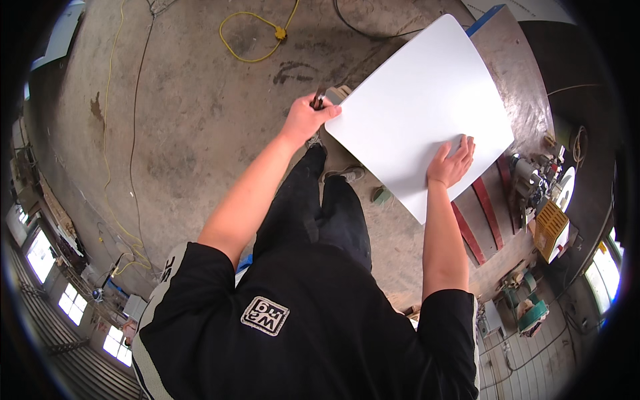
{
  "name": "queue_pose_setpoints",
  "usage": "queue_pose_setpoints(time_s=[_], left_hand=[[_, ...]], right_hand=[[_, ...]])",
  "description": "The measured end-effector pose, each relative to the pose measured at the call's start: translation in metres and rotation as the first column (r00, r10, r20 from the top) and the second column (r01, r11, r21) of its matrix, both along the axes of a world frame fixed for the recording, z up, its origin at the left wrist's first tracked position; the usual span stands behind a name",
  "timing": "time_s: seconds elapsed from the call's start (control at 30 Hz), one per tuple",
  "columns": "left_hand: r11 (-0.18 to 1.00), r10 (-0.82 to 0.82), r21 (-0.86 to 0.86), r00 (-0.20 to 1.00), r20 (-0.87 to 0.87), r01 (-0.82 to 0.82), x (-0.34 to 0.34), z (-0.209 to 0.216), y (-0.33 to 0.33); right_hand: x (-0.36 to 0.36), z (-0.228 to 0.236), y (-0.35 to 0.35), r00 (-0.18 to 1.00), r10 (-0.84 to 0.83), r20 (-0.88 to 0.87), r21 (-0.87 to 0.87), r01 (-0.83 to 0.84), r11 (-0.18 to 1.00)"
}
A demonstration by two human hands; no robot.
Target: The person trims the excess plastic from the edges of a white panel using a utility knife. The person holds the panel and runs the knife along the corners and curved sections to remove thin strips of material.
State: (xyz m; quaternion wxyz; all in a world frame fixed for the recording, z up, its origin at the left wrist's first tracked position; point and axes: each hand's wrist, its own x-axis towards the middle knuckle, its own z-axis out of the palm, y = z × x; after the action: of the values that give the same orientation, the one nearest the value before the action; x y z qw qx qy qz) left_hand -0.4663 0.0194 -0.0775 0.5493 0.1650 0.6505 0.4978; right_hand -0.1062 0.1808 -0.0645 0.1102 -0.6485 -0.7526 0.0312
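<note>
A large white panel (407,93) with rounded corners lies tilted across the right of the view, over a worktable. At its left corner, my left hand (308,122) is closed around a small dark tool (319,99) whose exact kind I cannot make out. The thumb of that hand rests at the panel's edge. My right hand (451,163) lies flat on the white surface near the lower right edge, its fingers stretched out and nothing in them.
Beside the panel, red strips (488,210) run along the table, close to a machine with a yellow slotted part (551,227). A yellow cable (230,47) loops on the concrete floor (193,100) ahead. Green-topped equipment (531,315) stands at the lower right.
</note>
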Motion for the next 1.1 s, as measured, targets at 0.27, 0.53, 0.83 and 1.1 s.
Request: queue_pose_setpoints(time_s=[0.27, 0.53, 0.83, 1.1], left_hand=[[0.985, -0.173, -0.007, 0.983, 0.067, 0.174, -0.022, 0.004, 0.084], [0.962, -0.222, -0.13, 0.964, 0.144, 0.241, -0.029, 0.013, -0.018], [0.999, -0.053, 0.0, 0.998, -0.032, 0.053, -0.037, 0.019, -0.034], [0.754, -0.125, 0.267, 0.53, -0.839, 0.6, -0.049, 0.003, 0.099]], right_hand=[[-0.002, 0.0, 0.002, 1.0, 0.019, 0.018, 0.018, -0.02, 1.0], [0.001, -0.001, 0.002, 1.0, 0.01, 0.011, 0.014, -0.01, 1.0], [0.001, 0.0, 0.001, 1.0, 0.019, 0.002, 0.0, -0.019, 1.0], [0.001, -0.001, 0.002, 0.999, 0.03, 0.027, -0.005, -0.03, 1.0]])
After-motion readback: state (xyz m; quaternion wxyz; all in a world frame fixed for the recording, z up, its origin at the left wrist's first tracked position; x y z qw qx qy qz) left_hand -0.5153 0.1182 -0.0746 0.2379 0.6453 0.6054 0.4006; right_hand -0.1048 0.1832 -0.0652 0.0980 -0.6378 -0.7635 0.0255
